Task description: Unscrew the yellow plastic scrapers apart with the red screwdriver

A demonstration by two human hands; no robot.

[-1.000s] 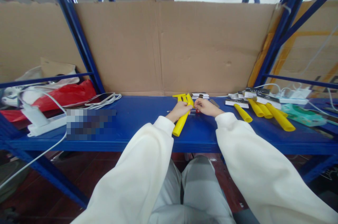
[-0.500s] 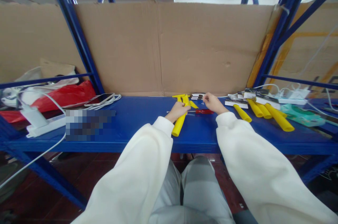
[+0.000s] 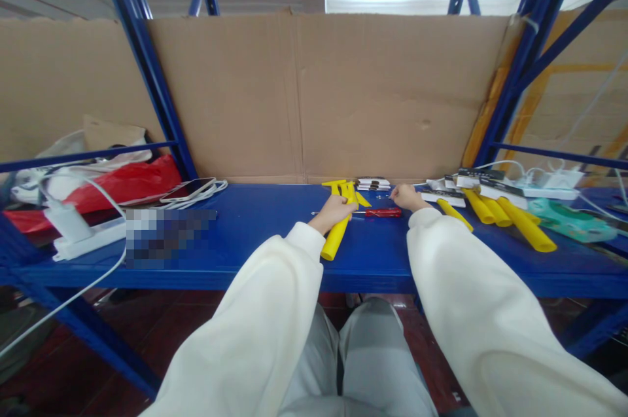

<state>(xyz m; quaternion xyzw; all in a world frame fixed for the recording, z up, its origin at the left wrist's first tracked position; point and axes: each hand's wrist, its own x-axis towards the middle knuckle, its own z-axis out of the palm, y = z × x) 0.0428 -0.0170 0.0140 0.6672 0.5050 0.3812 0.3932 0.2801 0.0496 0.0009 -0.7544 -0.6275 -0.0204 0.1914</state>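
One yellow handle (image 3: 334,244), gripped by the left hand (image 3: 335,209) across the red screwdriver (image 3: 383,213), seems unfinished; more yellow tubes (image 3: 528,227) right of the screwdriver are perhaps done or waiting. Just behind the screwdriver, the right hand (image 3: 407,197) bunches its fingers; whether around anything, I cannot tell.

Cardboard sheeting (image 3: 373,96) lines the far side of a blue workbench (image 3: 265,224); at left, a red bag (image 3: 144,182) lies beyond a white power strip (image 3: 101,237), while a teal packet (image 3: 572,219) rests at right.
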